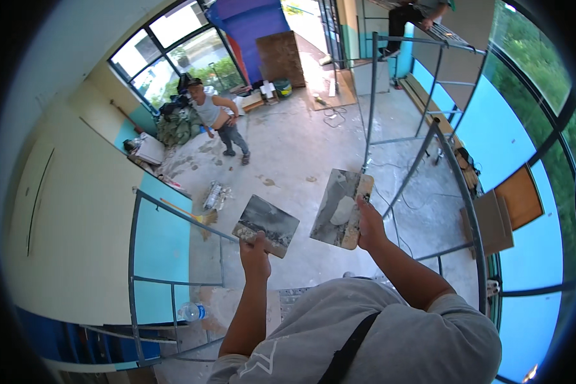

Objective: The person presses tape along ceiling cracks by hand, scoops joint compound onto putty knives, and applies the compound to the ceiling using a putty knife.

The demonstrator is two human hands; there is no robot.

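My left hand (255, 261) is closed round the near edge of a wide putty knife (267, 216), its thumb on top. Grey, smeared metal makes up the broad blade, and crusted filler runs along the held edge. With my right hand (371, 225) I grip a second wide putty knife (329, 195) by its pale, wood-like right edge. A lump of whitish putty (344, 210) sits on that blade. Both knives are held up in front of me, apart from each other, their flat faces turned up toward me. Some of my fingers are hidden beneath them.
Metal scaffold frames (475, 237) rise at the right, with another rail (133, 256) at the left. A plastic bottle (192, 312) is on the platform beside me. Below, a person (217, 115) stands on the floor; another person (406, 16) sits on scaffolding. Cables (397, 217) cross the floor.
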